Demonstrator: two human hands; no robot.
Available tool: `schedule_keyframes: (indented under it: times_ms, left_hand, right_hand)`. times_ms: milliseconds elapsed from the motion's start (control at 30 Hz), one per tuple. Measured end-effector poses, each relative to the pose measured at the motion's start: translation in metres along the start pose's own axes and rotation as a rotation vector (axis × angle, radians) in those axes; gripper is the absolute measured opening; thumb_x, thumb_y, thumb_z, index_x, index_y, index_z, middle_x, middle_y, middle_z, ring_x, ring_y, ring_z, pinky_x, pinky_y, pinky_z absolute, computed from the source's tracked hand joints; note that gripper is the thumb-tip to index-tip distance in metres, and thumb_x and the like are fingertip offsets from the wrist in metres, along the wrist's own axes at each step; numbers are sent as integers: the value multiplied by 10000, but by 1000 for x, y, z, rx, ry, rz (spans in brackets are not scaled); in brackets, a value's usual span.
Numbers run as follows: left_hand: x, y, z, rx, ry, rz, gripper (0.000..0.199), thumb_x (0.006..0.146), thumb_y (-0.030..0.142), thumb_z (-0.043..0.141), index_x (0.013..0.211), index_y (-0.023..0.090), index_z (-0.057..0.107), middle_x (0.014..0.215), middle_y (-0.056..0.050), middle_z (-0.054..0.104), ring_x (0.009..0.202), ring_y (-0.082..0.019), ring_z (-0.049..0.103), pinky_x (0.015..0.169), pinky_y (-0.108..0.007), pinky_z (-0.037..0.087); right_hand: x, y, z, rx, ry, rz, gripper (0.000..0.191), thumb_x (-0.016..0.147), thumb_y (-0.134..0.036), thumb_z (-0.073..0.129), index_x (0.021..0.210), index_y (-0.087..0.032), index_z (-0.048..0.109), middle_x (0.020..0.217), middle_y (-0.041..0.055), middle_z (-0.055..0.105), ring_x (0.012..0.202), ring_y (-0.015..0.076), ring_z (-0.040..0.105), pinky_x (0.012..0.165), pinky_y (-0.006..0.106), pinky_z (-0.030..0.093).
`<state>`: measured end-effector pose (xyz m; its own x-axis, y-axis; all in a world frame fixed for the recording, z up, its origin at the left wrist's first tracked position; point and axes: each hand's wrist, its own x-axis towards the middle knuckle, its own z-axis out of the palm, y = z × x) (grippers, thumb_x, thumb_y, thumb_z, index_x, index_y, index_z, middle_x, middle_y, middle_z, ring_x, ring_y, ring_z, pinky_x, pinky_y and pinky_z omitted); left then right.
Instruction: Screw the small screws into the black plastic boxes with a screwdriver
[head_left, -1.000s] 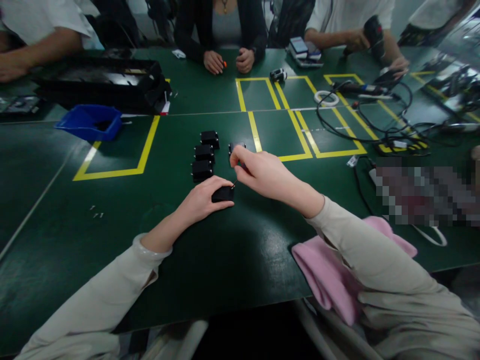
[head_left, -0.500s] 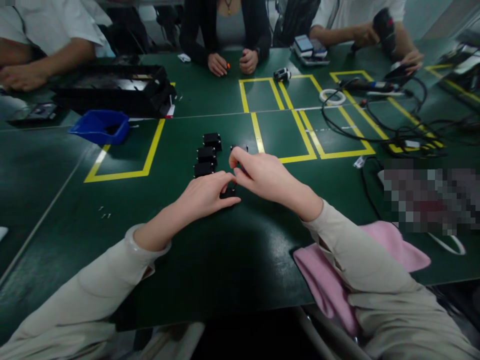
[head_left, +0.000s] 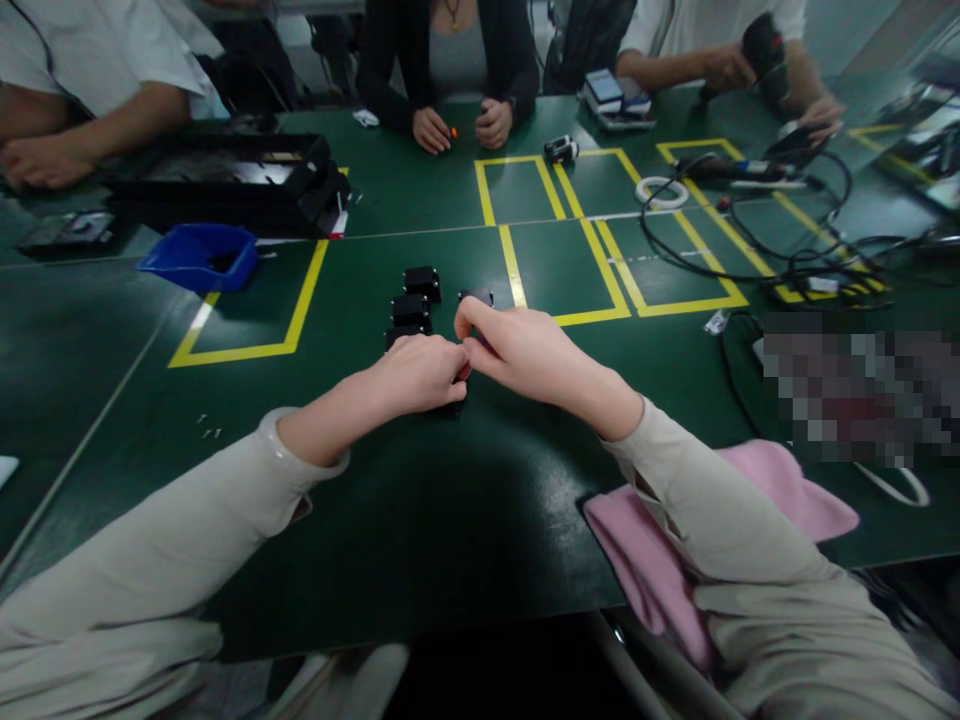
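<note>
My left hand point(head_left: 420, 372) is closed, its thumb and fingers pinched round a small black block point(head_left: 454, 409) that is mostly hidden under it. My right hand point(head_left: 525, 348) meets it at the fingertips, index finger bent and thumb pressed in; what it pinches there is hidden. Beyond the left hand, similar black blocks stand in a row: a far one point(head_left: 421, 281), a middle one point(head_left: 409, 308) and a near one point(head_left: 403, 336) partly covered by the hand. Another black block point(head_left: 475, 297) shows just behind my right fingers.
A blue bin point(head_left: 199, 255) and a long black tray point(head_left: 225, 185) lie at left. Tiny pale pieces point(head_left: 210, 432) are scattered nearer. Black cables point(head_left: 750, 270) and a white ring point(head_left: 661, 193) lie right. Pink cloth point(head_left: 637, 540) is under my right forearm. Co-workers sit opposite.
My left thumb and fingers, apart around the black block before, have closed, and that hand has rolled over it. My right hand stays nearly still.
</note>
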<state>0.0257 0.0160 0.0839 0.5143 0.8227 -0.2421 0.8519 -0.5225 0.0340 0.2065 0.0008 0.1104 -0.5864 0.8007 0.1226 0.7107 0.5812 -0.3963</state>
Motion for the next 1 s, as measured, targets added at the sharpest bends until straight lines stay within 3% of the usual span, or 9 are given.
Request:
schedule_keyframes:
  times_ms: [167, 433, 600, 767, 867, 1000]
  left_hand:
    - [2, -3, 6, -60, 33, 19, 38, 816, 255, 756, 839, 238, 781, 768, -51, 727, 895, -313, 751, 883, -432, 557]
    - [3, 3, -3, 3, -73, 3, 82, 868, 240, 702, 874, 202, 774, 875, -96, 763, 959, -341, 757, 928, -448, 560]
    - [1, 0, -7, 51, -67, 76, 93, 916, 240, 656, 909, 186, 732, 855, -93, 756, 833, -312, 750, 815, -403, 565]
    - [-12, -11, -8, -26, -29, 86, 95, 967, 292, 610, 954, 218, 669, 824, -58, 730, 701, -256, 692, 688, -345, 489]
    - [-31, -27, -16, -137, 71, -36, 92, 946, 326, 616, 963, 239, 639, 811, -34, 712, 679, -244, 659, 653, -331, 421]
    - [-72, -73, -26, -224, 59, -281, 206, 984, 403, 562, 1039, 212, 617, 807, -31, 722, 720, -222, 646, 689, -307, 410]
  right_hand:
    - [-1, 2, -1, -3, -8, -29, 231, 1048, -217, 447, 1186, -160, 622, 908, 80, 748, 768, 216, 632, 679, 299, 325]
    - [-2, 4, -2, 6, 0, -42, 221, 1056, -223, 450, 1174, -165, 627, 895, 73, 737, 764, 215, 626, 683, 304, 316]
    - [-3, 7, -5, 58, 26, -55, 211, 1030, -211, 472, 1151, -170, 641, 869, 57, 715, 771, 213, 620, 702, 301, 336]
    - [-7, 12, -11, 177, 130, -70, 166, 1006, -178, 493, 1087, -187, 638, 845, 28, 664, 766, 187, 594, 731, 297, 379]
    - [-6, 19, -12, 292, 245, -104, 119, 1018, -182, 507, 1027, -203, 624, 854, 8, 642, 752, 157, 573, 744, 292, 420]
    - [-2, 29, -10, 495, 432, -226, 160, 1076, -274, 537, 959, -198, 615, 827, -13, 603, 709, 119, 547, 729, 277, 460]
